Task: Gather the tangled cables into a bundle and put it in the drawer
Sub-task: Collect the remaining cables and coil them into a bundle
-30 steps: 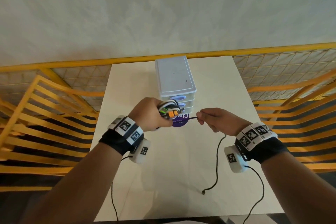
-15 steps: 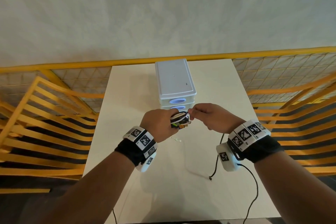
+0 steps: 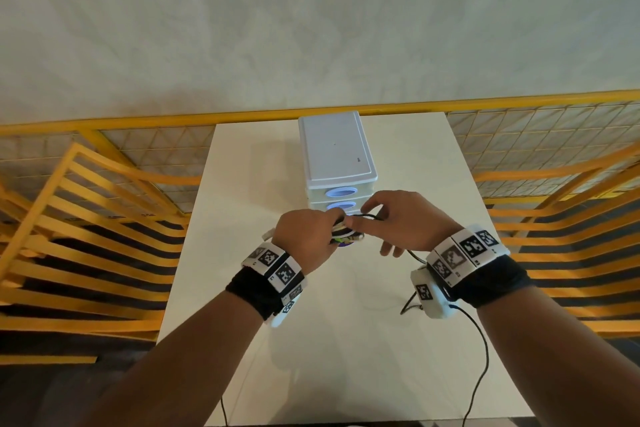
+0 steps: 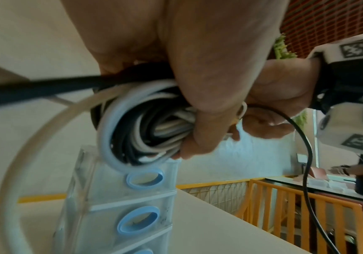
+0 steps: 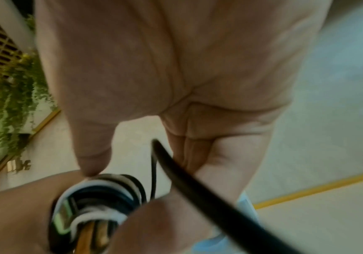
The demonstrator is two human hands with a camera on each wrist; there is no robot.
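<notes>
Left hand (image 3: 308, 236) curled tight round the coiled bundle (image 4: 141, 127) of white and black cables, right hand (image 3: 401, 222) just beside it, thumb and fingers pinching a loose black cable (image 3: 408, 302) that trails from the bundle down to the tabletop (image 3: 346, 340). Both held above the pale tabletop right in front of the white drawer unit (image 3: 334, 152), its drawers with blue oval handles closed. Beyond, yellow railing (image 3: 104, 125) with wire mesh round the tabletop, slatted yellow fencing on both sides, a plain pale wall (image 3: 311, 17) behind.
</notes>
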